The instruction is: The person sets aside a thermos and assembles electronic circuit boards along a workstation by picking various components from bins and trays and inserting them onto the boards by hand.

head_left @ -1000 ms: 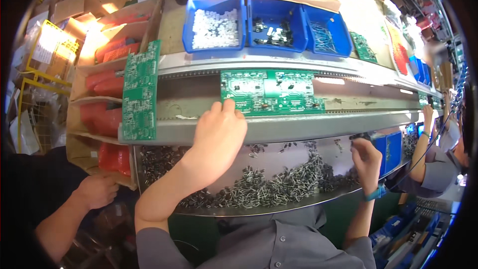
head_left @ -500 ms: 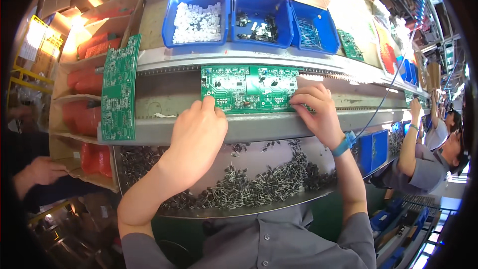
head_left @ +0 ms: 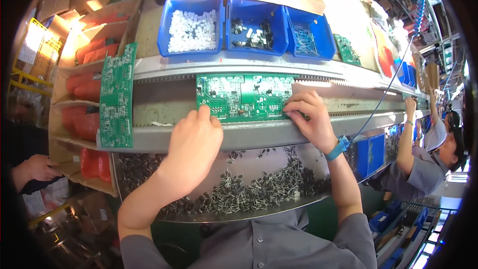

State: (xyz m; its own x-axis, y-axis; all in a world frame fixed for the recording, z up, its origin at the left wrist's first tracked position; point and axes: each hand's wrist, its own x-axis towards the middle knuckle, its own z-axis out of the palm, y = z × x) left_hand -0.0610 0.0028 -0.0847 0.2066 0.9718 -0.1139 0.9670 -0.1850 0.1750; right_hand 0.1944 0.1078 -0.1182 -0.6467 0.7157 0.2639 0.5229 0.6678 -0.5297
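A green circuit board (head_left: 245, 95) set with small components lies across the conveyor rails in front of me. My left hand (head_left: 195, 142) has its fingers curled together at the board's near left corner; what they may pinch is hidden. At the near right corner my right hand (head_left: 309, 119), with a blue wrist strap (head_left: 338, 148), brings thumb and fingertips together. Anything between those fingertips is too small to make out. Below both hands sits a metal tray (head_left: 249, 162) holding a heap of small black parts with wire leads (head_left: 244, 194).
Blue bins behind the rail hold white connectors (head_left: 193, 30), black and white parts (head_left: 256, 32) and thin leaded parts (head_left: 303, 40). Another green board (head_left: 117, 97) rests by a carton (head_left: 74, 142) of red packs. A person's hand (head_left: 41, 167) is at far left; co-workers sit right.
The whole scene sits slightly lower and further left in the picture. Both my hands stay at the board's near corners, with little change in their grip.
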